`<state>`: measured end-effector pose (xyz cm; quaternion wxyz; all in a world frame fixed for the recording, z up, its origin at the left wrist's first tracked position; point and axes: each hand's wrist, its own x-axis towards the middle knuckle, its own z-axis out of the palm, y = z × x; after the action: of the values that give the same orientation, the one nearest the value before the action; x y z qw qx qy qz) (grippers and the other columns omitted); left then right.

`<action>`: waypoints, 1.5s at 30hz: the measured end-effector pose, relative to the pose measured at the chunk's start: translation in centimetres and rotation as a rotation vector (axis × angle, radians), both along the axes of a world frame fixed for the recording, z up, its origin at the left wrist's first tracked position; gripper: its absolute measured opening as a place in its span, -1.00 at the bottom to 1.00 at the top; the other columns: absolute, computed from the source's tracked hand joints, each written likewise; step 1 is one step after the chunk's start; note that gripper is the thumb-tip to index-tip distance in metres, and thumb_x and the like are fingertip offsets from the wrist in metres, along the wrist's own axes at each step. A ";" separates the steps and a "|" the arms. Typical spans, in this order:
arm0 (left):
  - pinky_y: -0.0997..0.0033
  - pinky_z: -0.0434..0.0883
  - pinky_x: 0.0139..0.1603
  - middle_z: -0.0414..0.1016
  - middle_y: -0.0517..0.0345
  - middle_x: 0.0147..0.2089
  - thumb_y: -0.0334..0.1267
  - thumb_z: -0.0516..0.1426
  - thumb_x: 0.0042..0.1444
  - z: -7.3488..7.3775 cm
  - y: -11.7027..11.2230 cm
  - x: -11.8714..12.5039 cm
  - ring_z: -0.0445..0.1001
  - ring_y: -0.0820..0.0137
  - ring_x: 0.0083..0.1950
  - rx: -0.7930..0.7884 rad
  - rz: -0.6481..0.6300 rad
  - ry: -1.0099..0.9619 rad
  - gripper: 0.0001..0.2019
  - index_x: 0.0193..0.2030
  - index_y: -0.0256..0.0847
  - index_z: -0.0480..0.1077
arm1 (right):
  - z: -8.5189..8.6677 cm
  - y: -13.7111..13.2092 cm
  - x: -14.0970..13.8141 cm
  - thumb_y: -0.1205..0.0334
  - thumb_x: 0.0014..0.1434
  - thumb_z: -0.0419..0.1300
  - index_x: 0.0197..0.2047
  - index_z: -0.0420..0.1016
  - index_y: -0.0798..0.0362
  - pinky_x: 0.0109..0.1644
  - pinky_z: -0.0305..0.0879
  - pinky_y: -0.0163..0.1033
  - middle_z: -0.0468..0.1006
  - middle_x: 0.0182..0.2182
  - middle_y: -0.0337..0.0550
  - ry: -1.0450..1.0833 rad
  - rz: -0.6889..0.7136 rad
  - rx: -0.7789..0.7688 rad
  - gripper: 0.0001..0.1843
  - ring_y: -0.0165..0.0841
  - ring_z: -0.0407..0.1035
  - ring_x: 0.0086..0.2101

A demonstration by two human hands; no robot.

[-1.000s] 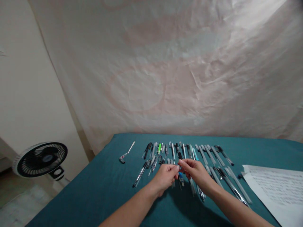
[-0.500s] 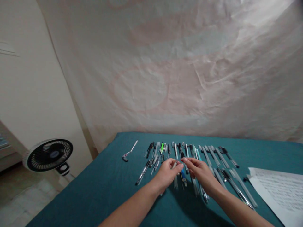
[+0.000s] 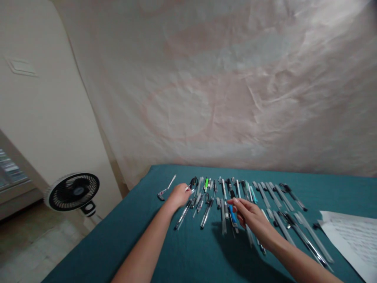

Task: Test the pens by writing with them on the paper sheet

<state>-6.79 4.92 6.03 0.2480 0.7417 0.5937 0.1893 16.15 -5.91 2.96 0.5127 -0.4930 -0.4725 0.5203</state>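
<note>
My left hand (image 3: 179,195) has reached over the left end of the pen rows. Its fingers are closed around a small whitish piece (image 3: 190,190) whose kind I cannot make out, close to some black-capped pens (image 3: 193,182). My right hand (image 3: 250,215) hovers over the middle of the rows, thumb and fingers pinched together. Whether anything is in that pinch is hidden. Under and beside it lie a blue pen (image 3: 232,215), a clear pen tube (image 3: 223,220) and a black pen (image 3: 230,188). A bright green pen (image 3: 206,184) lies in the back row.
Disassembled clear pens (image 3: 315,237) lie to the right on the teal tablecloth (image 3: 118,243), near written paper sheets (image 3: 350,239). A thin white-and-dark item (image 3: 167,188) lies at the far left. A fan (image 3: 75,192) stands off the table's left side. Behind hangs a pale sheet (image 3: 206,78).
My hands were together over the middle; my left hand has moved away to the left with the whitish piece. My right hand stays nearly in place. The view has turned slightly left.
</note>
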 end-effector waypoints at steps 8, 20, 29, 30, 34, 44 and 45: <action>0.41 0.29 -0.36 0.38 0.21 -0.49 -0.16 0.09 0.02 -3.2 2.0 -3.1 0.35 0.48 -0.45 -0.191 0.069 0.213 -0.77 -0.47 -0.31 0.36 | -0.2 0.1 -0.1 -0.12 0.03 0.03 -0.26 0.43 0.09 -0.63 0.02 -0.41 0.24 -0.57 -0.31 -0.009 -0.004 -0.015 -0.55 -0.55 0.06 -0.66; 0.53 0.06 -0.57 0.37 0.18 -0.58 -0.03 0.01 0.00 0.2 0.7 -2.0 0.14 0.55 -0.62 -0.241 -0.045 -0.325 -0.63 -0.41 -0.33 0.42 | -0.8 0.3 -0.1 -0.10 0.05 0.01 -0.33 0.42 0.12 -0.65 0.01 -0.43 0.26 -0.58 -0.30 -0.010 0.016 -0.005 -0.57 -0.56 0.07 -0.66; 0.52 0.28 -0.33 0.39 0.04 -0.29 -0.07 -0.05 0.11 -0.9 -5.0 7.3 0.36 0.52 -0.36 -0.391 -0.252 -0.958 -0.67 -0.13 -0.29 0.24 | -0.9 -0.5 -1.7 -0.11 0.07 -0.01 -0.35 0.38 0.12 -0.67 0.07 -0.46 0.37 -0.57 -0.27 -0.109 0.258 0.016 -0.57 -0.54 0.18 -0.66; 0.49 0.29 -0.30 0.39 0.04 -0.28 -0.09 -0.01 0.10 -1.3 -5.5 8.0 0.38 0.48 -0.32 -0.465 -0.267 -1.095 -0.70 -0.16 -0.28 0.25 | -1.0 -0.6 -1.9 -0.11 0.08 -0.03 -0.37 0.37 0.13 -0.67 0.07 -0.46 0.33 -0.62 -0.30 -0.119 0.282 0.018 -0.56 -0.53 0.18 -0.67; 0.47 0.32 -0.31 0.43 0.03 -0.25 -0.15 0.07 0.05 -2.1 -6.5 8.9 0.42 0.41 -0.25 -0.603 -0.249 -1.365 -0.74 -0.19 -0.28 0.29 | -1.6 -0.7 -2.3 -0.11 0.11 -0.08 -0.42 0.35 0.15 -0.68 0.03 -0.47 0.26 -0.69 -0.33 -0.166 0.300 0.037 -0.53 -0.55 0.14 -0.69; 0.42 0.30 -0.10 0.48 -0.01 -0.24 -0.19 0.11 0.03 -2.5 -4.8 7.5 0.43 0.40 -0.20 -0.517 -0.224 -1.370 -0.77 -0.29 -0.35 0.41 | -2.4 -0.4 -1.8 -0.07 0.13 -0.07 -0.37 0.33 0.13 -0.66 -0.01 -0.45 0.34 -0.58 -0.27 -0.193 0.265 0.083 -0.59 -0.56 0.09 -0.68; 0.42 0.29 -0.09 0.47 -0.01 -0.24 -0.20 0.12 0.02 -2.6 -4.7 7.4 0.43 0.41 -0.20 -0.516 -0.217 -1.370 -0.78 -0.29 -0.35 0.42 | -2.6 -0.3 -1.7 -0.07 0.12 -0.04 -0.40 0.33 0.14 -0.65 -0.02 -0.45 0.30 -0.61 -0.30 -0.196 0.245 0.091 -0.60 -0.57 0.08 -0.68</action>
<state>0.63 0.24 3.46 0.7467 0.4300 0.2548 0.4389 14.42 -6.18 0.39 0.4186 -0.4566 -0.6000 0.5063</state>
